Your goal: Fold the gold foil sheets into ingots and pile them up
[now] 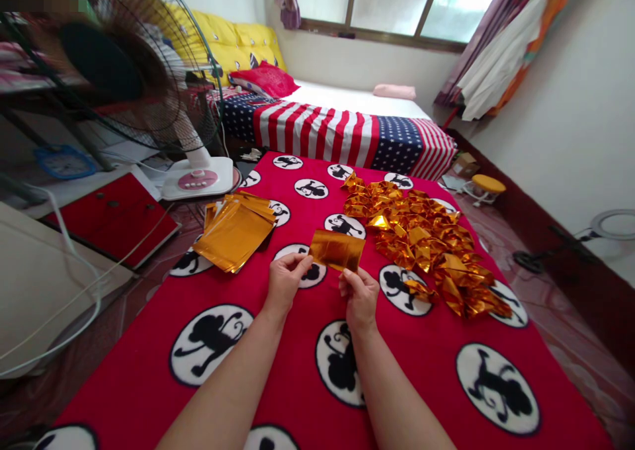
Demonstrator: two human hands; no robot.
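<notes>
A shiny gold foil sheet [337,249] is held up over the red cloth, stretched between both hands. My left hand [288,279] pinches its lower left corner between thumb and fingers. At the lower right corner, my right hand [361,296] grips the same sheet. Flat gold sheets [237,233] lie in a loose stack to the left of my hands. On the right, a heap of folded gold foil pieces [414,228] spreads across the cloth.
The red cloth [407,384] with monkey prints covers the surface under my hands. A fan [198,175] stands at the left, beside a red panel [116,215]. Beyond the cloth is a bed [342,132]. A yellow stool [489,184] stands at the right.
</notes>
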